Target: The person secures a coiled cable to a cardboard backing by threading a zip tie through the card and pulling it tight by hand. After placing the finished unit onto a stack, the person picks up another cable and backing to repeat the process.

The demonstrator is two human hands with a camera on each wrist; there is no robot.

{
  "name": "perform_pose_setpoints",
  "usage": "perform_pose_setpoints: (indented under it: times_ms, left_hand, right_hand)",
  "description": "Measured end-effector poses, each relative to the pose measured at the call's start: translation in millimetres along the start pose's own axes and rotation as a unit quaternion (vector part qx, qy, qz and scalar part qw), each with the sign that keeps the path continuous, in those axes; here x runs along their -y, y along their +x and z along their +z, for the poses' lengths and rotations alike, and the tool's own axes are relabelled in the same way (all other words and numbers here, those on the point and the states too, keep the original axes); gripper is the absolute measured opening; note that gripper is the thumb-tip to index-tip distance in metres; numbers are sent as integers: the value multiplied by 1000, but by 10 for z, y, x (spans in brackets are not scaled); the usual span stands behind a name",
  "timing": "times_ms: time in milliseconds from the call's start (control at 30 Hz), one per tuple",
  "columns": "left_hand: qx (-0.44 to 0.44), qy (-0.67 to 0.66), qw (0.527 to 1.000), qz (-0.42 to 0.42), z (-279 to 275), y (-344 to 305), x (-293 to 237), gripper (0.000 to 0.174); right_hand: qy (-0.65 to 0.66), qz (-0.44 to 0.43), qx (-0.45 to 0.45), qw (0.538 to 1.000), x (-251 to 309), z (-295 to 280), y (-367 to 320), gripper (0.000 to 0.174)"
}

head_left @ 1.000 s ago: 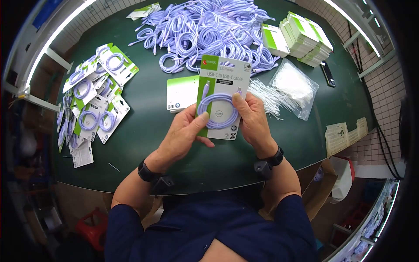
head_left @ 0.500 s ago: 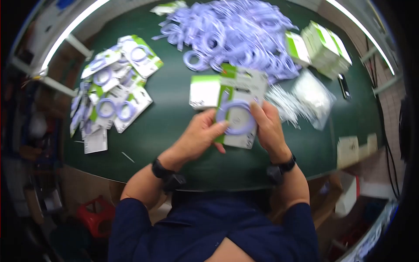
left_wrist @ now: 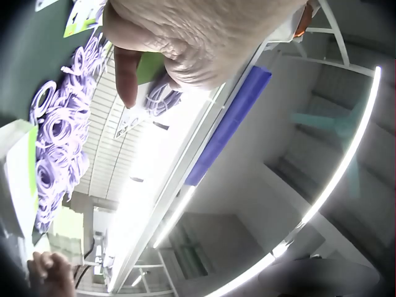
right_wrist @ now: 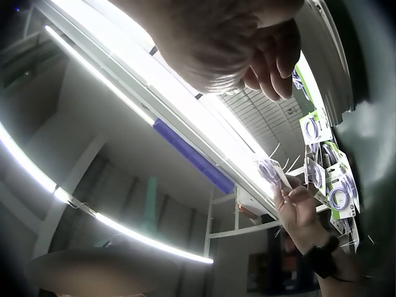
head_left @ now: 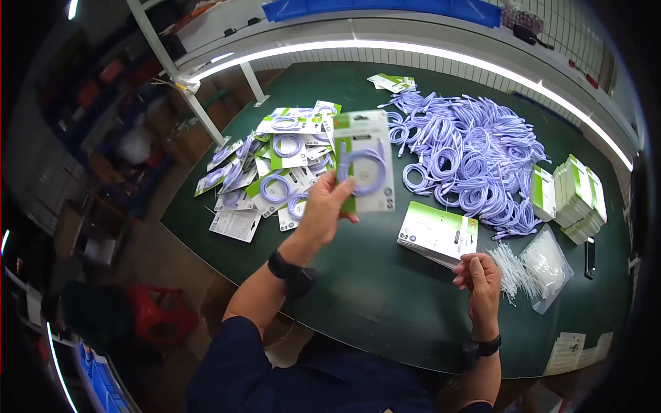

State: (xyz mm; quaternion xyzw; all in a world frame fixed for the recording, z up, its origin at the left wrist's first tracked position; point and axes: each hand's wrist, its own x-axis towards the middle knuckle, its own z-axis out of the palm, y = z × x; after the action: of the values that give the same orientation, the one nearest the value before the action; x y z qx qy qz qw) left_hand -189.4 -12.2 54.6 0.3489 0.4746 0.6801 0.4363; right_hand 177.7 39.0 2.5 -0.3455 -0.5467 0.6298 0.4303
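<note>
The left hand [head_left: 329, 206] pinches a green and white card [head_left: 375, 195] by its lower left side, thumb in front. On that card sits a coiled lilac cable [head_left: 381, 172]. Held upright, the card is at the right edge of a heap of similar carded cables [head_left: 275, 187]. The right hand [head_left: 480, 279] holds nothing visible; its fingers are loosely curled beside the near right corner of a stack of cards without cables [head_left: 434, 230]. In the left wrist view the left hand [left_wrist: 192, 37] covers most of its card.
A big pile of loose lilac cables [head_left: 475, 151] lies behind the card stack. White ties [head_left: 509, 272] and a clear bag [head_left: 546, 265] are at the right, with stacked card packs [head_left: 578, 199] and a black object [head_left: 590, 258] beyond. A light bar crosses above the table.
The right hand has let go of the carded cable and moved right, to the card stack. The left hand has carried the card left toward the heap. The head view has turned left.
</note>
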Motion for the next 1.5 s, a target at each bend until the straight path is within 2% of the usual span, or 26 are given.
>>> perform_pose_setpoints:
  times_ms: [67, 100, 133, 167, 200, 300, 333, 433, 467, 533, 567, 600, 667, 700, 733, 767, 833, 867, 900, 967, 1000, 1100, 1233, 1500]
  left_hand:
    - [-22, -16, 998, 50, -286, 243, -327, 32]
    - [-21, -17, 998, 48, -387, 390, -459, 32]
    - [-67, -82, 992, 74, -480, 534, -573, 32]
    - [-113, -147, 978, 99, -557, 590, -609, 32]
    - [-113, -148, 978, 96, -659, 598, -517, 32]
    - [-166, -193, 967, -20, -946, 711, -91, 31]
    - [-161, -194, 967, -25, -924, 668, -37, 31]
    - [-64, -118, 989, -58, -779, 446, 354, 39]
    - [-56, -127, 987, -80, -696, 379, 441, 39]
    - [40, 29, 993, -105, -592, 307, 405, 56]
    - [93, 109, 983, -112, -480, 285, 389, 64]
    - [108, 103, 981, -123, -319, 241, 408, 64]
    - [162, 245, 952, -89, -4, 52, 467, 80]
    - [189, 313, 928, -65, 123, -21, 528, 88]
    - [205, 307, 927, -70, 235, -74, 606, 88]
    - [215, 349, 912, -13, 340, -137, 683, 93]
    - [226, 422, 872, 104, 508, -235, 832, 103]
    - [236, 416, 872, 100, 566, -235, 894, 103]
    - [228, 441, 858, 127, 611, -212, 947, 104]
    - [205, 491, 826, 185, 668, -154, 1025, 106]
    - [207, 490, 826, 187, 674, -129, 1066, 106]
    - [205, 517, 804, 213, 628, -43, 1176, 101]
    - [199, 535, 787, 235, 640, -3, 1197, 96]
    - [201, 524, 780, 276, 705, 169, 1282, 92]
  right_hand:
    - [-9, 6, 6, 1000, -7, 7, -2, 27]
    - [-12, 6, 7, 1000, -2, 13, -3, 27]
    - [-15, 6, 9, 1000, 7, 25, 1, 27]
    - [-18, 7, 10, 1000, 12, 32, -5, 26]
    - [-19, 9, 9, 1000, 13, 33, -18, 26]
    - [-45, 18, 19, 999, 20, 44, -13, 23]
    - [-45, 19, 12, 999, 25, 63, -3, 23]
    - [-86, 49, 16, 995, 62, 97, -8, 20]
    - [-95, 65, -2, 993, 68, 88, -44, 20]
    - [-82, 43, 18, 996, 80, 83, 2, 18]
    - [-87, 53, 0, 995, 75, 56, 9, 18]
    - [-112, 59, -4, 992, 73, 14, 25, 16]
    - [-142, 73, -25, 987, 141, -139, 61, 17]
    - [-261, -8, -48, 964, 198, -228, 81, 32]
    - [-376, -86, -67, 920, 241, -308, 88, 50]
    - [-382, -76, -79, 918, 263, -363, 89, 50]
    - [-414, -103, -52, 903, 257, -416, 101, 74]
    - [-429, -117, -37, 895, 227, -418, 87, 87]
    - [-432, -109, -44, 894, 143, -404, 77, 87]
    - [-480, -136, 25, 866, -58, -343, 120, 100]
    - [-482, -136, 23, 865, -91, -283, 125, 100]
    - [-568, -160, -8, 807, -182, -81, 79, 90]
    - [-535, -159, -10, 830, -323, -144, 189, 82]
    - [-550, -167, -44, 817, -354, -172, 271, 77]
